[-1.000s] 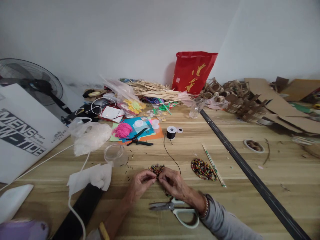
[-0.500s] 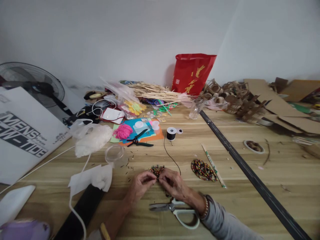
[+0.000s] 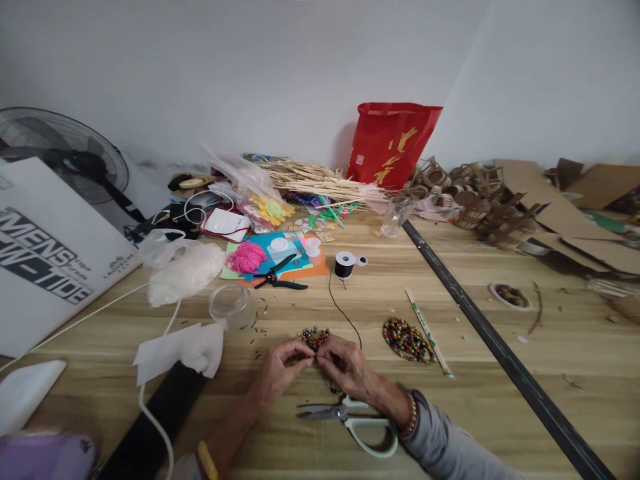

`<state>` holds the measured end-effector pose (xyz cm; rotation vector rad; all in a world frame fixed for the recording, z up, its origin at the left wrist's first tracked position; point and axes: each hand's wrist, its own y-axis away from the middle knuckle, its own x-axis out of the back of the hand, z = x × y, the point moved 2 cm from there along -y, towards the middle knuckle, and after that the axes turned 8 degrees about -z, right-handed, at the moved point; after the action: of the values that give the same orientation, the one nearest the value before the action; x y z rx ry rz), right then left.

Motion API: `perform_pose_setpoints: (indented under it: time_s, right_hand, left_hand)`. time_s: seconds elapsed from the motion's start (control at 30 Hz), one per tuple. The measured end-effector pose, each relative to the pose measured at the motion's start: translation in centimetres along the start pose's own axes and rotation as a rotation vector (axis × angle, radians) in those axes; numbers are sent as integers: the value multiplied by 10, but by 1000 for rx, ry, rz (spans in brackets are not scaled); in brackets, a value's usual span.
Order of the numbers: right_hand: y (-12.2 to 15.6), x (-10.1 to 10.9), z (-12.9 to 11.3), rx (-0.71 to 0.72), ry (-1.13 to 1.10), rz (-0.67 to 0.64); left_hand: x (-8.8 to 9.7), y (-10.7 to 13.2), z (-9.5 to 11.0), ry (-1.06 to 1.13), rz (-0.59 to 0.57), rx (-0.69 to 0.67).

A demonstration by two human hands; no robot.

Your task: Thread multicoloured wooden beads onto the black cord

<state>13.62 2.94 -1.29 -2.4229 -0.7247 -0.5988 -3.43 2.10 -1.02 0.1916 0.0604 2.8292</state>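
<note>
My left hand (image 3: 287, 365) and my right hand (image 3: 349, 365) meet low in the middle, thumbs and forefingers pinched tip to tip. Whatever sits in the left fingers is too small to make out. A black cord (image 3: 345, 313) runs from its spool (image 3: 344, 265) to my right hand, which pinches it; a bit of cord shows below the palm. Just beyond the fingertips lies a heap of multicoloured beads (image 3: 314, 337), partly hidden. Scissors with pale handles (image 3: 371, 433) lie below my right wrist, blades pointing left. Right of the hands rests a coiled string of beads (image 3: 406, 340).
A thin green-and-white packet (image 3: 427, 333) lies beside the coil. Black-handled pliers (image 3: 274, 277) and pink yarn (image 3: 246, 257) rest on coloured sheets. A clear round tub (image 3: 229, 304) stands left, near tissue (image 3: 200, 350). A black strip (image 3: 480, 320) crosses the table at right.
The view has shifted slightly, so the background sits a little differently. Both hands keep the same pinch in the same place.
</note>
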Motion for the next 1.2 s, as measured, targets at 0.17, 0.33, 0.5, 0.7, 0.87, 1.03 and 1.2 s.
perform_pose_setpoints:
  time_s: [0.17, 0.33, 0.5, 0.7, 0.87, 1.03, 1.2]
  right_hand:
    - [-1, 0, -1, 2, -25, -9]
    - [1, -2, 4, -53, -65, 8]
    - [1, -3, 5, -61, -109, 15]
    - [2, -3, 3, -68, -140, 6]
    - [0, -1, -1, -39, -125, -20]
    - [-2, 2, -7, 2, -93, -57]
    - [-1, 1, -4, 30, -50, -60]
  left_hand:
    - [0, 1, 0, 11, -7, 33]
    - [0, 0, -4, 37, 4, 42]
    - [0, 0, -3, 36, 14, 42]
    - [-1, 2, 3, 43, 39, 53]
    - [-1, 2, 5, 24, -7, 33]
    - [0, 1, 5, -31, -65, -91]
    - [0, 0, 0, -53, -71, -179]
